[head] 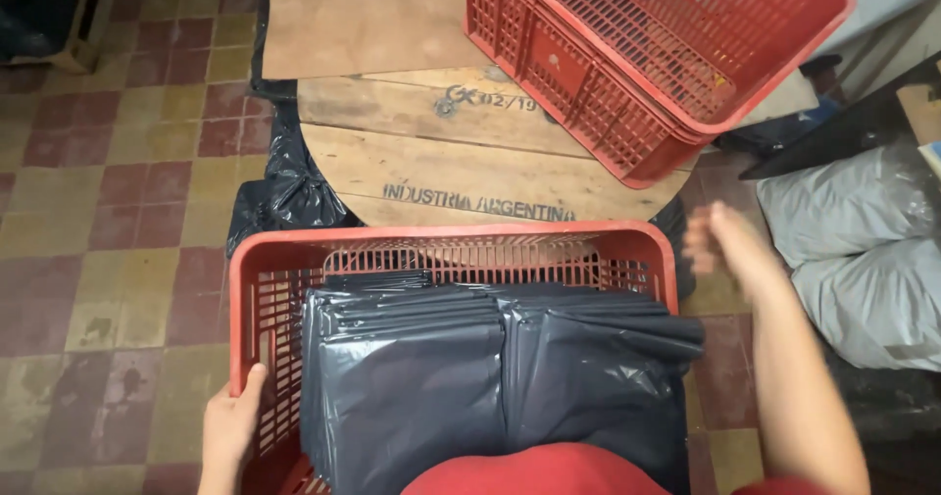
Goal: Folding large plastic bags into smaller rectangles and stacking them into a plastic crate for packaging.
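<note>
Left hand (232,426), at the lower left of the frame, grips the left wall of a red plastic crate (257,299), thumb hooked over the rim and fingers hidden outside the wall. That crate fills the lower middle of the frame, its long axis running left to right, its far wall toward the top. Inside it lie two side-by-side stacks of folded dark grey plastic bags (490,377); their long sides run from near to far, and the right stack spills a little over the right rim. A red garment (529,473) on the person's body covers the crate's near edge at the bottom.

Right hand (725,245) hovers in the air just beyond the crate's right far corner, blurred, touching nothing; whether its fingers are spread or curled cannot be told.

Farther up, a round wooden tabletop (441,162) sits just past the crate. A second red crate (667,54) rests on it at the upper right, tilted and turned diagonally. Grey filled sacks (863,250) lie at the right, and a checkered tile floor (108,191) spreads at the left.
</note>
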